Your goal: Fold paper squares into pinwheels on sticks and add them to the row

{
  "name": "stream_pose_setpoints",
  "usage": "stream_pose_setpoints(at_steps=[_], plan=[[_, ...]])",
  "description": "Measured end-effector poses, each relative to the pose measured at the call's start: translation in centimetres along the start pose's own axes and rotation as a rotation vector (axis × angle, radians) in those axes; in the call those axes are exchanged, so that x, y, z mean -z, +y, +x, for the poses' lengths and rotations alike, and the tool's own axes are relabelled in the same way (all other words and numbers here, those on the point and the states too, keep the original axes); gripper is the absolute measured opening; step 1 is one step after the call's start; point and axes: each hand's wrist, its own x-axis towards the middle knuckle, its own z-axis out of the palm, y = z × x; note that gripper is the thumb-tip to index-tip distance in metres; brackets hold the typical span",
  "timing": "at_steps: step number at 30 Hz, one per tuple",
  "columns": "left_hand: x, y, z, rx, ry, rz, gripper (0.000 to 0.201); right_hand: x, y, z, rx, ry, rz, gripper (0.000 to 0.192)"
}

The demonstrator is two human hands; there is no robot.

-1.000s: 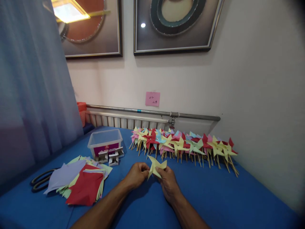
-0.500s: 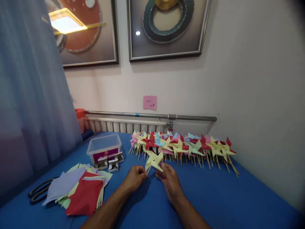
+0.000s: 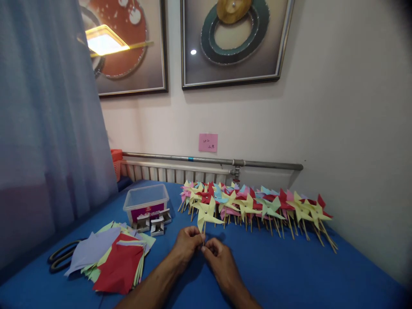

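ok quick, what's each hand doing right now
Left hand: closed, pinching the thin wooden stick of the yellow paper pinwheel.
Right hand: closed, pinching the same stick just beside it.

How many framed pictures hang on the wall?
2. The left picture, reddish, hangs beside the curtain; the right picture, with a dark ring, hangs above the pink note. Both are cut off at the top edge; none seem hidden.

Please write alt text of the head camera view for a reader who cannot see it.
Both hands, left hand and right hand, hold a yellow paper pinwheel upright by its stick over a blue table. A row of finished pinwheels lies behind; coloured paper squares lie to the left.
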Motion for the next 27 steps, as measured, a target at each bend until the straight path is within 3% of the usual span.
stream_pose_setpoints(at_steps=[11, 19, 27], plan=[[-0.2, -0.7, 0.2, 0.028, 0.004, 0.048, 0.036, 0.1, -0.1, 0.2, -0.003, 0.049, -0.031, 0.019], [0.0, -1.1, -0.1, 0.062, -0.03, 0.074, 0.044, 0.0, 0.3, 0.1, -0.038, 0.118, -0.027, 0.017], [0.0, -1.5, 0.0, 0.07, -0.017, 0.123, 0.042, -0.1, -0.6, -0.2, -0.068, 0.157, -0.163, 0.014]])
